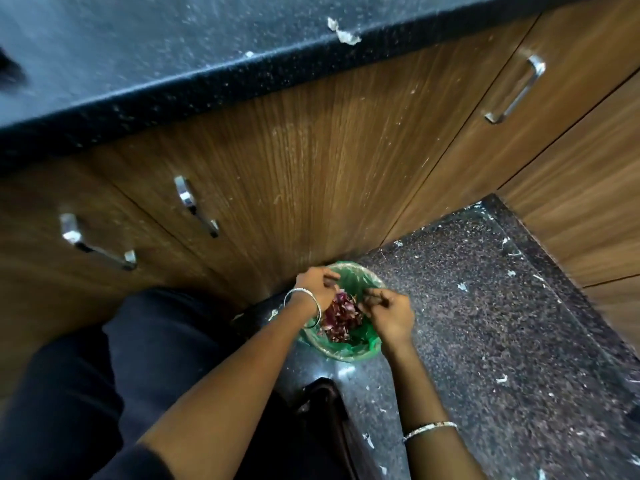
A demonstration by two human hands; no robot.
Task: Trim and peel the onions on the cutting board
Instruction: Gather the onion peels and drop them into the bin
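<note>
Both hands' grip loose over onion skins (341, 315), green-lined bin (360, 351), speckled floor (485, 323)

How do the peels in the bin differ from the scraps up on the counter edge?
The onion peels are purple-red and heaped in the green-lined bin between both hands; the scraps on the counter are whitish, few and loose. The peels sit at floor level, the scraps above the cabinets. Both look like thin trimmings.
</note>
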